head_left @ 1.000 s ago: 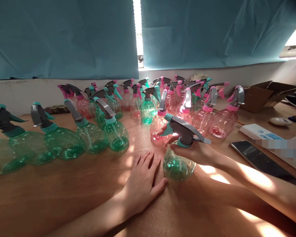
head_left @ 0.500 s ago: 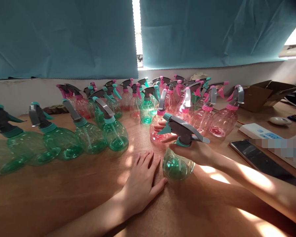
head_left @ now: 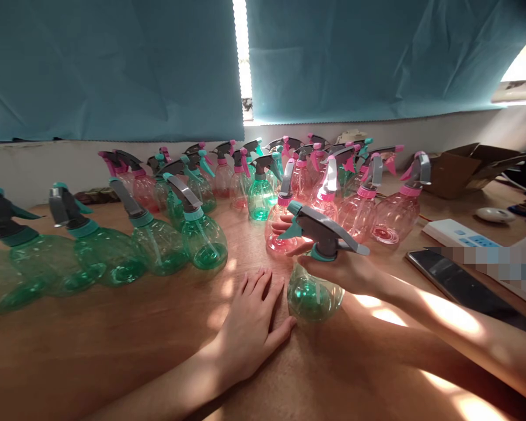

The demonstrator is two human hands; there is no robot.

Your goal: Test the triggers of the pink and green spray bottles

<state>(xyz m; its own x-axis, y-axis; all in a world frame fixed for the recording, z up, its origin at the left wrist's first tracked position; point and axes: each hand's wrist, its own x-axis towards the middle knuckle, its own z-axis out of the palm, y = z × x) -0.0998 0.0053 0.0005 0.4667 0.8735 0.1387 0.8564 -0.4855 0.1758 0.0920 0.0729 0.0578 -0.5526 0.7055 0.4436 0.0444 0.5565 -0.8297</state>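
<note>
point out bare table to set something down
Biggest bare patch: left of the left forearm, in front of the green bottles. A narrower gap, beyond the left fingers, lies between that row and the pink bottles. Crowded: toward the wall, and right, around the phone and power strip.

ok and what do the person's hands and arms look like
The left hand and right hand are gloveless; the left forearm and right forearm show no sleeve, watch or bracelet. Bright light patches the right forearm. No rings are visible.
</note>
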